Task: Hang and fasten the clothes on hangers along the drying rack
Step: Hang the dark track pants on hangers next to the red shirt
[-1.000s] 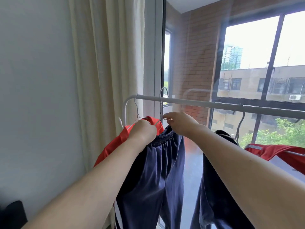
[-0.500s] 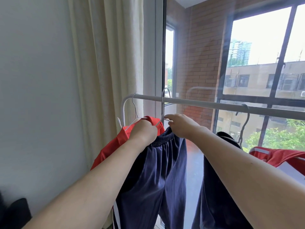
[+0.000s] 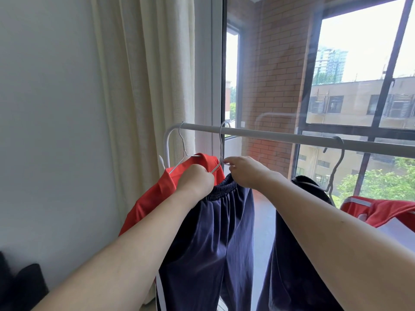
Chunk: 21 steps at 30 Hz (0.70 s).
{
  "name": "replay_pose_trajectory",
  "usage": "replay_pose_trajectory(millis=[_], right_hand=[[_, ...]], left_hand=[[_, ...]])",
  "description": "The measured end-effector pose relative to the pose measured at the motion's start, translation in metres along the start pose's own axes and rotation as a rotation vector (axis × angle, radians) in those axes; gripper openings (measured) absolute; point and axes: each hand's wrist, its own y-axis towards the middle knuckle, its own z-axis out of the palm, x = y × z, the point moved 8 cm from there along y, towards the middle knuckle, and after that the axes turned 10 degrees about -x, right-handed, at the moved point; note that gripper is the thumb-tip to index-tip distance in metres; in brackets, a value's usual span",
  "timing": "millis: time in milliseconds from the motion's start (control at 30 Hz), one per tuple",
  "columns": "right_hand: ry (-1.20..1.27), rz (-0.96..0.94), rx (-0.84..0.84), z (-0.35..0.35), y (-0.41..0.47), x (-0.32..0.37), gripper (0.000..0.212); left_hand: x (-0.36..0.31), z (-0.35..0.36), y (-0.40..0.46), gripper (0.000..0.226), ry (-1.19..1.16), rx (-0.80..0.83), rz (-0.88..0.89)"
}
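Navy trousers (image 3: 215, 239) with a white side stripe hang from a thin white wire hanger (image 3: 221, 144) hooked over the white rack bar (image 3: 280, 136). My left hand (image 3: 195, 181) grips the left end of the waistband and hanger arm. My right hand (image 3: 244, 170) pinches the hanger wire at the waistband's right end. Behind them a red garment (image 3: 157, 196) hangs on another wire hanger (image 3: 182, 142) at the bar's left end.
A dark garment (image 3: 292, 254) hangs on a third hanger (image 3: 336, 167) to the right, with a red and white garment (image 3: 381, 212) beyond it. A cream curtain (image 3: 143, 86) and white wall stand left. Glass and a brick wall lie behind the rack.
The view has shifted slightly; both hands stay at the trousers' waistband with almost no movement.
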Motion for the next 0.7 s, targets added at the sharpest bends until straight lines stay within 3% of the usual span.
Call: replay_pose_trajectory(millis=[700], right_hand=[[0.039,0.048,0.002,0.012,0.001,-0.007,0.064]], left_hand=[[0.007,0.006,-0.002,0.026,0.005,0.019,0.008]])
